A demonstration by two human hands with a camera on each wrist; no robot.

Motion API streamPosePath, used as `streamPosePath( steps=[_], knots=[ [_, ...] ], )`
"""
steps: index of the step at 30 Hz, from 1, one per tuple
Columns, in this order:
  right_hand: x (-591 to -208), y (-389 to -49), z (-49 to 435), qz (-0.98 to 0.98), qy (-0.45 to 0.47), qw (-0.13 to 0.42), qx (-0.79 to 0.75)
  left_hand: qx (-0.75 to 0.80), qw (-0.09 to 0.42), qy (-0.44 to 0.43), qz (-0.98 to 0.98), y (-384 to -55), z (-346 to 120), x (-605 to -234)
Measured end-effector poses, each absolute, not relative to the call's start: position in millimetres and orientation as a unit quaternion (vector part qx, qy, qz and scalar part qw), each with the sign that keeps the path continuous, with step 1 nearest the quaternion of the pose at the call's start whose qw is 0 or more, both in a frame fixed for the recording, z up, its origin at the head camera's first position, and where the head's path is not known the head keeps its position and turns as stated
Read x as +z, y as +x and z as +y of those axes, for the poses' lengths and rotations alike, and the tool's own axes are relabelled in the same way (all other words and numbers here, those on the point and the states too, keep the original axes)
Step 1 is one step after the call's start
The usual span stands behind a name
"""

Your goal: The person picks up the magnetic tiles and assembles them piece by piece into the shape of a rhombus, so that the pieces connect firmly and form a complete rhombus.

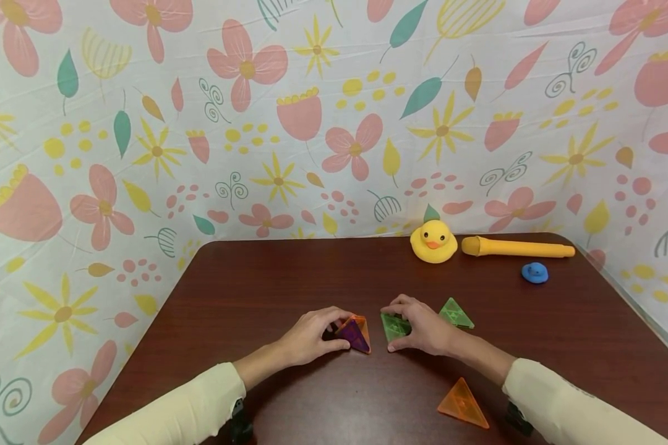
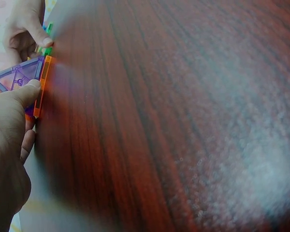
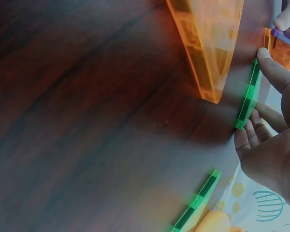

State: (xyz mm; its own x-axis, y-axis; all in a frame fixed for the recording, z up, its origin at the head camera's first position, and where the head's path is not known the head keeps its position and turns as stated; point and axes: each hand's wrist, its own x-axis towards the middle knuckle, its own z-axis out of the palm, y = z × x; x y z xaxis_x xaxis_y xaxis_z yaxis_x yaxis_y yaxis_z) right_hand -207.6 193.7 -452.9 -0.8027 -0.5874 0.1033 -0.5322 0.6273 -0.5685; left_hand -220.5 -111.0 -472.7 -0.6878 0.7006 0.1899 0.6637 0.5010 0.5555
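Observation:
My left hand (image 1: 312, 337) holds a purple triangular magnetic tile (image 1: 355, 337) that leans against orange tile pieces (image 1: 361, 322). In the left wrist view the thumb presses on the purple tile (image 2: 15, 77), beside an orange tile edge (image 2: 43, 87) low on the table. To the right, my right hand (image 1: 427, 327) grips a green triangular tile (image 1: 392, 326) by its edges, thumb at the near corner and fingers at the far side. That green tile (image 3: 249, 94) looks flat on the table in the right wrist view. A small gap separates the two hands' pieces in the head view.
Another green triangular tile (image 1: 456, 314) lies behind the right wrist. A loose orange triangular tile (image 1: 463, 405) lies nearer the front, by the right forearm. At the back right stand a yellow rubber duck (image 1: 433, 241), a yellow stick-shaped toy (image 1: 520, 248) and a small blue toy (image 1: 535, 272).

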Motion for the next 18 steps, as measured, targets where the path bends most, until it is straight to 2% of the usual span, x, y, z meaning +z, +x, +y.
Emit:
streamPosePath(
  steps=[11,18],
  knots=[
    [-454,-201,198,0.897,-0.300,0.055,-0.320,0.304,0.028,0.405,0.862,-221,-112,-473],
    [-447,-201,205,0.879,-0.305,0.030,-0.364,0.320,0.018,0.411,0.854,-225,-112,-467]
  ],
)
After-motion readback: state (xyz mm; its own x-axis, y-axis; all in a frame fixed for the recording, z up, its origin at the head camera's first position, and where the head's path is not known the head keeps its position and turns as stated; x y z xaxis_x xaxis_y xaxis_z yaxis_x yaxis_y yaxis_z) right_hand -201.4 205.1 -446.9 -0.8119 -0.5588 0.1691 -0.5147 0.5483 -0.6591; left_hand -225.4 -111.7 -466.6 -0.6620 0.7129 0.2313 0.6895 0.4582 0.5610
